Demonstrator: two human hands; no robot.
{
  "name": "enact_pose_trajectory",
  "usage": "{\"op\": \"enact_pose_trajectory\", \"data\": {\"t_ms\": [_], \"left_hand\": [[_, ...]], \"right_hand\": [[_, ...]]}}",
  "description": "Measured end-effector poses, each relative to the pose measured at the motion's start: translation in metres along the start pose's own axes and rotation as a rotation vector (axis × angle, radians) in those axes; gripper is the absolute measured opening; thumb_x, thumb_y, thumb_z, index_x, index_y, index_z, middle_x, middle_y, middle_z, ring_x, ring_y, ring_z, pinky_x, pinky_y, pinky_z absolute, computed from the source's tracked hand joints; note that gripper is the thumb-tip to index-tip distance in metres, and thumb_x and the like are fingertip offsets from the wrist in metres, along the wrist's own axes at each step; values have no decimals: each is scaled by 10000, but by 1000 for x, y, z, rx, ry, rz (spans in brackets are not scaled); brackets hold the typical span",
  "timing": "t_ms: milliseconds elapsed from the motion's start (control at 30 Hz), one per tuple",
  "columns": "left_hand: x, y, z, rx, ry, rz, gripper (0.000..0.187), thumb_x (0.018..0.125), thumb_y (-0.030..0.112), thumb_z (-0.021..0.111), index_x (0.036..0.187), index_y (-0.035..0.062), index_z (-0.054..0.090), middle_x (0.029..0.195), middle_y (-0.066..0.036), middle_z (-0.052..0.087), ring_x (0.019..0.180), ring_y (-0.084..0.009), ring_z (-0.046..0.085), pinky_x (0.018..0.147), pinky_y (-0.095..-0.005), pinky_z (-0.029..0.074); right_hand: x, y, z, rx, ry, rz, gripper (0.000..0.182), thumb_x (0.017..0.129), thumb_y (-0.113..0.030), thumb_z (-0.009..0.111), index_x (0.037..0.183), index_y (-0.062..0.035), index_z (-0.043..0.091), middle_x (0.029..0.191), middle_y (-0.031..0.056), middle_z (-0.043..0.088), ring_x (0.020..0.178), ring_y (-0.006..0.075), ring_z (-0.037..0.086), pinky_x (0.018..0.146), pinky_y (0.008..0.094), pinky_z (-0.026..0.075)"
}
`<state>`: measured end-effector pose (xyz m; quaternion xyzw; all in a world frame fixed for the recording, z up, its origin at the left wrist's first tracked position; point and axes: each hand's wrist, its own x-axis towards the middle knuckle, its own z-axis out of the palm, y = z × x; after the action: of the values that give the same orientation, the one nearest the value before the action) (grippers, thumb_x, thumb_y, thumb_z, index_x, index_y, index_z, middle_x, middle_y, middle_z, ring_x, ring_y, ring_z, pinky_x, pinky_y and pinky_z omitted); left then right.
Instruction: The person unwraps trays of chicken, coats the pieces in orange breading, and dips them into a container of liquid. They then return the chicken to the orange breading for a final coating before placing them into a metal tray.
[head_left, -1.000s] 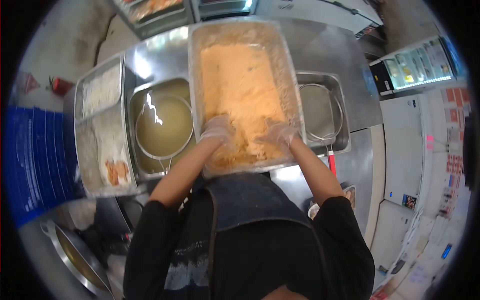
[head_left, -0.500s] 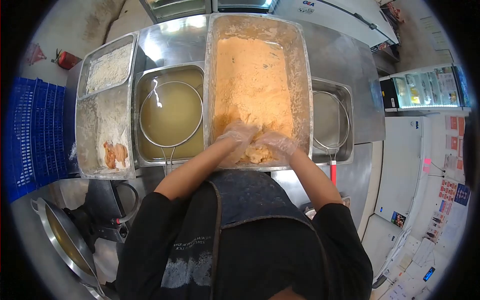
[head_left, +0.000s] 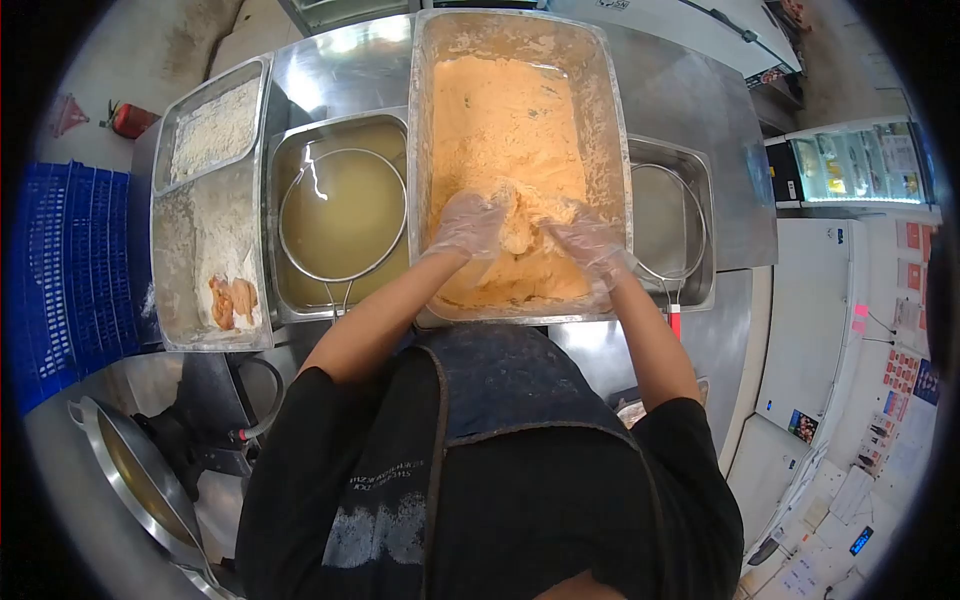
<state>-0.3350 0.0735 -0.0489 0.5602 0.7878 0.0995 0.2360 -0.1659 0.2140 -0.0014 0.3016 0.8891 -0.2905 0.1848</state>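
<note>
Both hands wear clear plastic gloves inside a large metal tray [head_left: 620, 150] of orange flour [head_left: 510, 110]. My left hand [head_left: 472, 226] is at the left side of a clump of coated pieces [head_left: 517, 225], its fingers partly buried in flour. My right hand [head_left: 590, 243] touches the same clump from the right, fingers pointing inward and partly covered. Whether either hand grips a piece cannot be made out. Left of the tray, a round strainer [head_left: 343, 276] sits in a pan of yellowish liquid [head_left: 350, 215].
A flour tray [head_left: 170, 270] with raw pieces [head_left: 232, 302] and a smaller tray of pale flour [head_left: 213, 130] stand at left. Right is a pan [head_left: 708, 230] with another strainer [head_left: 700, 215]. Blue crates [head_left: 75, 270] and a wok [head_left: 135, 485] are further left.
Both hands have moved forward, away from the tray's near edge, and the coated clump now lies further up between them. Smooth flour shows where the clump was. The view has shifted slightly.
</note>
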Motion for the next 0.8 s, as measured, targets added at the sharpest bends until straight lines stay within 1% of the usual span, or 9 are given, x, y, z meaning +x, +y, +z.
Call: {"op": "enact_pose_trajectory", "data": {"t_ms": [133, 233, 300, 333, 400, 433, 500, 633, 800], "left_hand": [[-4, 2, -20, -115, -148, -113, 194, 780, 189, 580, 892, 85, 701, 999, -200, 656, 966, -350, 623, 786, -424, 499], [2, -10, -2, 222, -265, 255, 190, 765, 177, 593, 893, 87, 702, 953, -184, 669, 938, -324, 644, 783, -408, 508], [1, -2, 16, -263, -68, -411, 180, 744, 168, 623, 888, 112, 714, 925, -167, 683, 899, -306, 663, 771, -393, 519], [-8, -2, 21, -262, -71, -411, 180, 744, 168, 623, 888, 112, 714, 925, -167, 683, 899, -306, 663, 771, -393, 519], [-29, 0, 28, 131, 46, 264, 171, 737, 173, 640, 872, 87, 700, 876, -163, 684, 849, -302, 672, 737, -396, 520], [-32, 4, 23, 132, 46, 266, 171, 737, 173, 640, 872, 87, 700, 876, -163, 684, 849, -302, 672, 737, -396, 520], [-37, 8, 7, 192, -580, 127, 221, 823, 180, 547, 970, 52, 651, 996, -210, 652, 999, -344, 625, 803, -398, 495], [-51, 20, 4, 226, -627, 232, 267, 845, 124, 518, 1082, 25, 590, 1065, -216, 641, 1065, -329, 604, 844, -391, 487], [-42, 18, 34, 97, -187, 163, 605, 780, 64, 583, 1351, 4, 390, 1252, -222, 564, 1176, -344, 547, 956, -368, 458]], "right_hand": [[10, 12, -15, 77, -192, 158, 731, 877, -584, 533, 1415, -104, 414, 1173, 196, 615, 1145, 249, 558, 1031, 369, 401], [13, 11, -11, -197, -340, -79, 917, 831, -692, 482, 1463, -50, 311, 1202, 288, 570, 1237, 236, 493, 1090, 363, 339], [20, -2, 34, -273, 286, -90, 879, 844, -690, 454, 1432, -42, 369, 1193, 278, 578, 1235, 251, 497, 1087, 352, 335], [24, -3, 54, -271, 284, -88, 879, 844, -690, 454, 1432, -42, 369, 1193, 278, 578, 1235, 251, 497, 1087, 352, 335], [31, 0, 85, -569, 910, -669, 899, 818, -677, 506, 1413, -13, 390, 1173, 249, 599, 1187, 282, 539, 1065, 351, 344], [33, 4, 87, -568, 912, -667, 899, 818, -677, 506, 1413, -13, 390, 1173, 249, 599, 1187, 282, 539, 1065, 351, 344], [38, 15, 85, -447, -373, -242, 912, 797, -656, 551, 1411, -2, 391, 1361, 260, 478, 1284, 300, 469, 1085, 351, 334], [17, 21, 57, -326, -348, -125, 982, 757, -703, 581, 1413, -4, 368, 1296, 259, 531, 1263, 349, 463, 1066, 390, 346], [11, 5, 49, -31, -327, -29, 927, 724, -576, 710, 1393, -10, 405, 1205, 236, 600, 1114, 338, 570, 970, 383, 434]]}}
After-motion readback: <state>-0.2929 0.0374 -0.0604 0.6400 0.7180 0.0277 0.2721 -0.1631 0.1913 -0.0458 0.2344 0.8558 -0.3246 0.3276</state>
